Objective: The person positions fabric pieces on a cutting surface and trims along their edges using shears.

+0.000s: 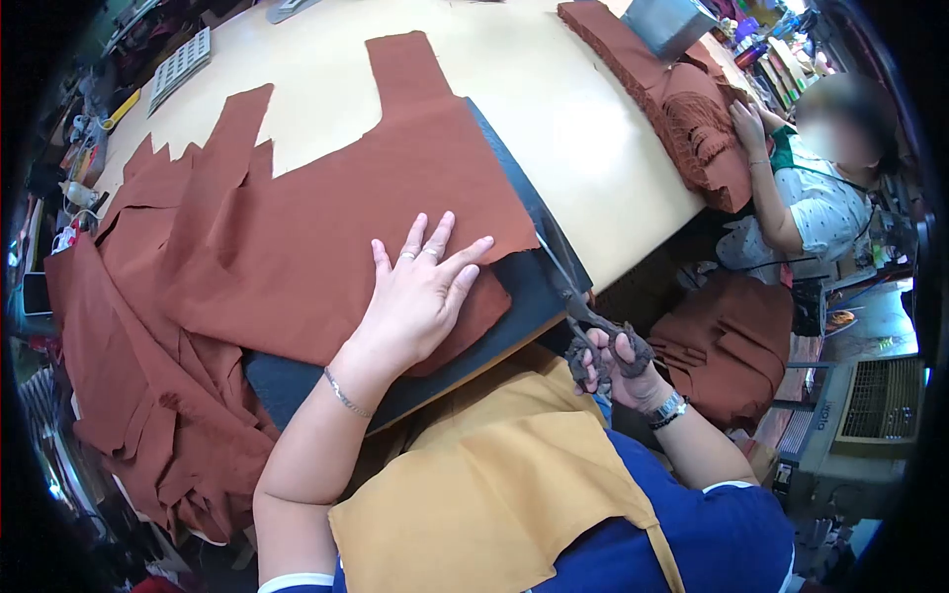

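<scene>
My left hand (420, 292) lies flat with fingers spread on a reddish-brown cloth piece (326, 212). Part of that cloth rests on a dark blue board (549, 301) at the table's near edge. In my right hand (618, 366) is a pair of scissors (578, 306), its handles wrapped in dark cloth and my fingers through the loops. The blades point up and left to the cloth's right corner, and a blade's tip seems to touch it; whether the cloth is between the blades I cannot tell. A tan apron (484, 494) covers my lap.
Crumpled reddish-brown cloth (168, 395) hangs over the table's left side. Across the pale table (583, 148), a person (825, 198) handles a stack of brown cloth (702, 138), near a grey metal block (667, 25). More brown cloth (732, 346) lies in a heap at right.
</scene>
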`<move>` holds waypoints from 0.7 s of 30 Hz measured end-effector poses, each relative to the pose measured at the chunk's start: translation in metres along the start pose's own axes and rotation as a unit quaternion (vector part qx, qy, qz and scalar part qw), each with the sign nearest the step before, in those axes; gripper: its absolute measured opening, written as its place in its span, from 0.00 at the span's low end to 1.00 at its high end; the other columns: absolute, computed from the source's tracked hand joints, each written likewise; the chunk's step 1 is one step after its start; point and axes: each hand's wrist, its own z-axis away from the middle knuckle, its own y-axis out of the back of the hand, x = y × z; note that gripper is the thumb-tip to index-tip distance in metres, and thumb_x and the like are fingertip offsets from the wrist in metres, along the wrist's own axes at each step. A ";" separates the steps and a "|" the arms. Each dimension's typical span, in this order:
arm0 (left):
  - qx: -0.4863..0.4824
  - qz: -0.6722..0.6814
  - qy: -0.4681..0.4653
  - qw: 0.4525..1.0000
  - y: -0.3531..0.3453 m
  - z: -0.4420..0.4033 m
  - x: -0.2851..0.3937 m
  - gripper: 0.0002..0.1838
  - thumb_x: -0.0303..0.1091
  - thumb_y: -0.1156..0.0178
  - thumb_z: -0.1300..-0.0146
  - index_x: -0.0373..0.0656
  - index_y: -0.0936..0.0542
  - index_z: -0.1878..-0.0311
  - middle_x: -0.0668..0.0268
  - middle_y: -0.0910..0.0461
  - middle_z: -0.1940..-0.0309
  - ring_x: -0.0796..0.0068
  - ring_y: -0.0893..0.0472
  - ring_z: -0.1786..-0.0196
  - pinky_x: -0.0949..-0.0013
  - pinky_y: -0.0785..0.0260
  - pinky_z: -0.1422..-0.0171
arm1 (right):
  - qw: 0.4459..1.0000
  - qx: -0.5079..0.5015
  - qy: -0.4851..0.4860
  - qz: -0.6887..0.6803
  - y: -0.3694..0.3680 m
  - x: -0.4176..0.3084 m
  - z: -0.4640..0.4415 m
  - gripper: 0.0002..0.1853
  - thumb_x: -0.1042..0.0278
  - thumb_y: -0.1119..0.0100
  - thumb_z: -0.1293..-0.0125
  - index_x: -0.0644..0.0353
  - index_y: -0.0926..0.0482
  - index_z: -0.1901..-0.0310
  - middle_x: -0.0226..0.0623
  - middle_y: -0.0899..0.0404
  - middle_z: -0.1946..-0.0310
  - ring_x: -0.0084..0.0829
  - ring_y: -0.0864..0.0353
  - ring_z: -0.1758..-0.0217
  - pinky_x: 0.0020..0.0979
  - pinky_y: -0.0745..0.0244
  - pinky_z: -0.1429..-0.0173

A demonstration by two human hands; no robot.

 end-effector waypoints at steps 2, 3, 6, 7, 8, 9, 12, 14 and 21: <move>-0.003 -0.046 -0.012 0.999 -0.004 0.003 0.002 0.21 0.45 0.60 0.25 0.60 0.30 0.32 0.54 0.48 0.25 0.47 0.53 0.23 0.28 0.64 0.28 | 1.000 -0.027 0.002 -0.006 0.000 -0.001 -0.006 0.25 0.39 0.42 0.36 0.54 0.30 0.53 0.32 0.24 0.65 0.27 0.21 0.66 0.41 0.20 0.53; -0.006 -0.069 -0.016 0.997 -0.006 0.006 0.003 0.21 0.45 0.60 0.25 0.60 0.30 0.32 0.54 0.48 0.25 0.47 0.53 0.23 0.28 0.63 0.28 | 1.000 -0.021 0.008 -0.006 -0.002 0.001 -0.009 0.25 0.39 0.42 0.36 0.54 0.30 0.53 0.32 0.24 0.64 0.27 0.22 0.66 0.41 0.20 0.53; 0.007 -0.112 -0.032 0.993 -0.011 0.007 0.002 0.21 0.46 0.59 0.26 0.59 0.30 0.33 0.54 0.48 0.25 0.47 0.52 0.23 0.27 0.61 0.30 | 0.999 -0.027 0.030 -0.002 0.001 0.009 -0.018 0.24 0.41 0.42 0.35 0.54 0.30 0.53 0.32 0.24 0.63 0.26 0.22 0.67 0.41 0.20 0.54; 0.005 -0.111 -0.034 0.993 -0.011 0.007 0.002 0.21 0.46 0.58 0.26 0.59 0.30 0.33 0.54 0.48 0.25 0.47 0.52 0.23 0.26 0.60 0.30 | 0.999 -0.012 0.033 0.008 -0.001 0.009 -0.018 0.24 0.41 0.42 0.35 0.54 0.31 0.53 0.32 0.24 0.63 0.26 0.22 0.68 0.41 0.20 0.54; 0.006 -0.111 -0.035 0.993 -0.011 0.007 0.002 0.21 0.46 0.58 0.26 0.59 0.29 0.33 0.54 0.48 0.26 0.46 0.52 0.23 0.26 0.60 0.30 | 0.999 0.002 0.035 0.018 -0.003 0.009 -0.019 0.23 0.42 0.42 0.35 0.54 0.31 0.53 0.32 0.24 0.64 0.26 0.22 0.68 0.41 0.20 0.55; 0.006 -0.111 -0.036 0.993 -0.011 0.007 0.002 0.21 0.46 0.58 0.26 0.59 0.29 0.33 0.54 0.48 0.26 0.46 0.52 0.23 0.26 0.59 0.30 | 0.999 0.014 0.039 0.023 -0.003 0.011 -0.020 0.24 0.42 0.41 0.35 0.55 0.30 0.54 0.31 0.24 0.64 0.26 0.22 0.69 0.38 0.20 0.56; 0.006 -0.109 -0.035 0.993 -0.010 0.007 0.001 0.21 0.46 0.58 0.26 0.59 0.29 0.33 0.54 0.48 0.26 0.46 0.52 0.23 0.26 0.59 0.31 | 0.997 0.020 0.043 0.057 -0.012 0.005 -0.021 0.24 0.43 0.39 0.36 0.57 0.29 0.55 0.31 0.24 0.66 0.24 0.22 0.70 0.33 0.19 0.59; 0.003 -0.106 -0.035 0.994 -0.010 0.006 0.001 0.21 0.46 0.58 0.26 0.59 0.29 0.33 0.54 0.48 0.26 0.46 0.52 0.23 0.26 0.59 0.30 | 0.996 0.039 0.046 0.068 -0.020 0.000 -0.020 0.23 0.45 0.37 0.37 0.58 0.28 0.57 0.31 0.24 0.68 0.22 0.22 0.70 0.30 0.19 0.62; 0.000 -0.108 -0.031 0.994 -0.009 0.006 0.001 0.21 0.46 0.58 0.26 0.59 0.29 0.33 0.55 0.47 0.26 0.47 0.52 0.23 0.27 0.60 0.30 | 0.989 0.076 0.018 0.123 -0.020 -0.008 -0.008 0.15 0.57 0.34 0.37 0.59 0.26 0.62 0.29 0.25 0.69 0.17 0.23 0.69 0.25 0.19 0.65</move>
